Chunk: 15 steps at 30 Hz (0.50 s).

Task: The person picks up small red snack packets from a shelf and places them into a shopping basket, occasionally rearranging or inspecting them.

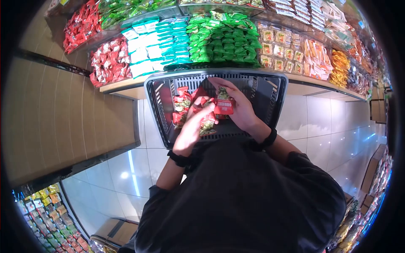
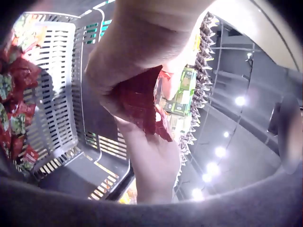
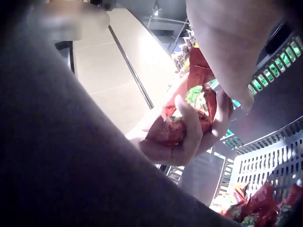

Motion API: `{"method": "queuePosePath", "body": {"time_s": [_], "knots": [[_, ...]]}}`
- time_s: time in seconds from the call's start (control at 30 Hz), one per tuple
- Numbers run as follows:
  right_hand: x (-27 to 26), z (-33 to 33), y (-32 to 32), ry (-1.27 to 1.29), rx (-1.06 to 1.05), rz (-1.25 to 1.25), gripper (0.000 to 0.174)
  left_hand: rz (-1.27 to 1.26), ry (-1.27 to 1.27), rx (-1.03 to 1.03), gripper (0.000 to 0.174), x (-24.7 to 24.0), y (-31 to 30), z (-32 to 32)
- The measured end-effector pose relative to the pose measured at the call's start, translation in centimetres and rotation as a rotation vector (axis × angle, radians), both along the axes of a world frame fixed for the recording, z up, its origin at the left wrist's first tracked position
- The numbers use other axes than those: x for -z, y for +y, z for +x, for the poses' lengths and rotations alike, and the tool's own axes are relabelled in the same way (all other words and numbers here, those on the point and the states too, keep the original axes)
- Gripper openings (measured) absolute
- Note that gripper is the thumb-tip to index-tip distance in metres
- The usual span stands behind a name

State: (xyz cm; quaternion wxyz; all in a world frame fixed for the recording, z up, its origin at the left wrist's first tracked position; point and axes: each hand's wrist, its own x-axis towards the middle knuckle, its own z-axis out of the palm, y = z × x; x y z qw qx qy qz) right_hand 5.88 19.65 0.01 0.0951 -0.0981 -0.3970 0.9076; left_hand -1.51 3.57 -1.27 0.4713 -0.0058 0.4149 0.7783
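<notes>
Now, over the basket (image 1: 270, 90), the left hand (image 1: 192, 126) wraps its fingers round red packets (image 3: 165, 130); the right hand (image 1: 241, 107) pinches one packet (image 1: 223, 105). Light, crinkly and probably slippery: best pinched at the sealed edge.

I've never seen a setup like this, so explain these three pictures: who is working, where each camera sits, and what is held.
There is no machine here: a person works with two bare hands. The wide picture comes from a camera worn on the head. It looks down over a dark top at a black shopping basket in front of a shop shelf stacked with red, white, teal and green packets. The other two pictures come from a camera strapped to each wrist, so each looks past its own hand from close up. Several red snack packets lie in the basket. The left hand grips a bunch of red packets, seen best from the right wrist. The right hand pinches one red packet above the basket.
</notes>
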Motion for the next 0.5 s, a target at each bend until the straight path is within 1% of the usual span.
{"method": "queuePosePath", "body": {"time_s": [0.07,0.1,0.13,0.17,0.2,0.23,0.27,0.33,0.37,0.4,0.47,0.5], "knots": [[0.2,-0.1,-0.2,-0.009,-0.066,-0.016,0.048,0.034,0.031,-0.014,0.035,0.2,0.2,0.2],[0.2,-0.2,-0.2,-0.008,-0.067,0.059,0.044,0.021,0.045,-0.009,0.037,0.4,0.1,0.1],[0.2,-0.1,0.2,-0.007,-0.064,0.059,0.044,0.007,0.057,-0.005,0.039,0.6,0.0,0.1],[0.1,0.2,0.9,-0.1,-0.118,0.157,0.042,0.045,0.042,-0.06,0.042,0.7,-0.1,0.0],[-0.2,0.2,1.1,-0.193,-0.172,0.254,0.039,0.043,0.043,-0.06,0.042,0.6,-0.2,-0.1],[-1.0,0.3,1.3,-0.273,-0.115,0.334,0.027,0.049,0.085,-0.067,0.041,0.4,-0.4,-0.4],[-1.4,0.3,1.7,-0.274,-0.114,0.333,0.027,0.056,0.127,-0.072,0.041,0.3,-0.6,-0.7],[-1.9,0.7,3.0,-0.368,-0.166,0.569,0.019,0.054,0.107,-0.081,0.04,0.1,-0.7,-1.2],[-1.7,0.8,3.2,-0.34,-0.146,0.527,0.013,0.034,0.134,-0.087,0.04,0.1,-0.7,-1.4],[-1.5,1.0,3.5,-0.338,-0.147,0.528,0.013,0.015,0.162,-0.095,0.041,0.1,-0.8,-1.6],[-1.3,1.1,4.1,-0.246,-0.12,0.498,0.011,-0.014,0.211,-0.112,0.042,0.2,-0.9,-1.9],[-1.5,1.0,3.8,-0.241,-0.12,0.501,0.011,-0.044,0.224,-0.127,0.045,-0.4,-0.9,-1.8]]}}
